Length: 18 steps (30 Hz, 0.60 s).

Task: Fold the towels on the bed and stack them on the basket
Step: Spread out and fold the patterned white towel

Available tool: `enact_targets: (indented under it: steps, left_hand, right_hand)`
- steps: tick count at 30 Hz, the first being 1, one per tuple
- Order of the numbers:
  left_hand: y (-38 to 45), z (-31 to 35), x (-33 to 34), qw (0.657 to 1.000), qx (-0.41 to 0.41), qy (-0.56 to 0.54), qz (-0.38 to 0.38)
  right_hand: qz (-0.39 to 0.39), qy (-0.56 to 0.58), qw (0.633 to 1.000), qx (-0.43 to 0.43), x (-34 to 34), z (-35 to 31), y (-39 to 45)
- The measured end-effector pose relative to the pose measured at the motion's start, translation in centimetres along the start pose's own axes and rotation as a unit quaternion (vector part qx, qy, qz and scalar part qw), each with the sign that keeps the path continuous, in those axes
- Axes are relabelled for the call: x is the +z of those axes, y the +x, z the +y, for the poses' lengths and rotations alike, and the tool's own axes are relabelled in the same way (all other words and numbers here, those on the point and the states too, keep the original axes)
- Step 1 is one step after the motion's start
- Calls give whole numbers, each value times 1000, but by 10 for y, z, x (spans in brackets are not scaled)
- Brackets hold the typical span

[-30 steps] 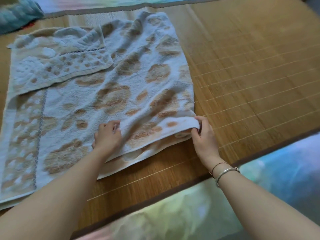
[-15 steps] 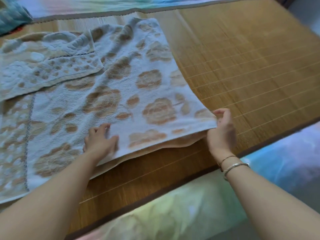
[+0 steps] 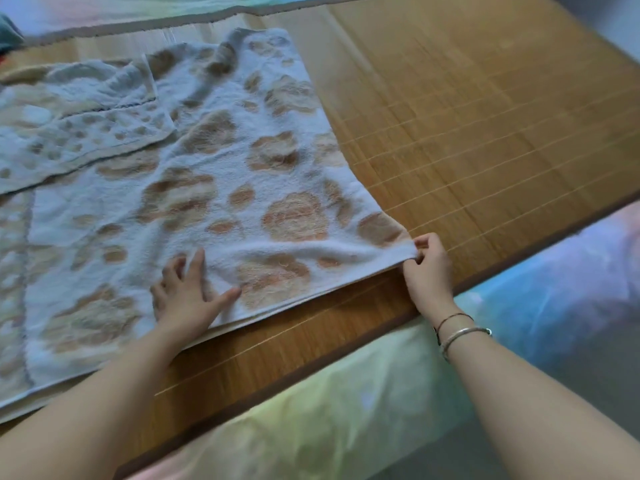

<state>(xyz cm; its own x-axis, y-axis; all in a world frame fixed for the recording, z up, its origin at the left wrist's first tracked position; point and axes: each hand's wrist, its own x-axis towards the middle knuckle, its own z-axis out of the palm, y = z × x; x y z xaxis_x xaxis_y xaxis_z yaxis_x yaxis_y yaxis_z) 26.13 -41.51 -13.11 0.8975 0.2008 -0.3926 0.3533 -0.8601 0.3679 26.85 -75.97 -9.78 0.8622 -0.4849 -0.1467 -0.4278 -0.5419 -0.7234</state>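
A large white towel (image 3: pixel 214 188) with orange-brown flower patches lies spread on the bamboo mat (image 3: pixel 485 133), doubled over so two layers show along its near edge. My right hand (image 3: pixel 427 268) pinches the towel's near right corner, pulled out toward the right. My left hand (image 3: pixel 187 296) lies flat on the towel near its front edge, fingers spread. A folded-back flap of the towel (image 3: pixel 79 123) rests on its far left part. No basket is in view.
The mat's dark-bound front edge (image 3: pixel 311 372) runs diagonally below my arms, with a pastel rainbow sheet (image 3: pixel 346 427) beyond it. A teal cloth (image 3: pixel 8 32) peeks in at the top left. Bare mat stretches to the right of the towel.
My right hand has drawn the towel's corner out to the right, taking the wrinkles out of the near edge. My left hand has opened flat and pressed onto the cloth.
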Motion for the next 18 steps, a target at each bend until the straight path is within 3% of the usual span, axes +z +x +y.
enact_targets:
  steps: [2, 5, 7, 9, 13, 16, 18]
  left_hand:
    - [-1, -3, 2, 1000, 9, 12, -7]
    - [-3, -1, 0, 999, 33, 33, -14]
    - [-7, 0, -1, 994, 62, 86, -33]
    - [-16, -4, 2, 980, 119, 158, -29]
    - [-31, -15, 6, 952, 244, 183, 32]
    - [-33, -24, -1, 926, 321, 191, 53]
    - [-35, -41, -8, 915, 330, 226, 56]
  right_hand:
    - [36, 9, 999, 5, -8, 6, 1]
    - [-48, -90, 995, -5, -17, 12, -1]
    - [-84, -139, 986, -38, -17, 12, -3]
    - [-63, -194, 973, -110, -14, 12, -8]
    - [-18, -291, 914, -281, 0, 6, -25]
    - [-106, -333, 856, -381, 23, -7, -38]
    - [-167, -365, 808, -431, 46, -19, -49]
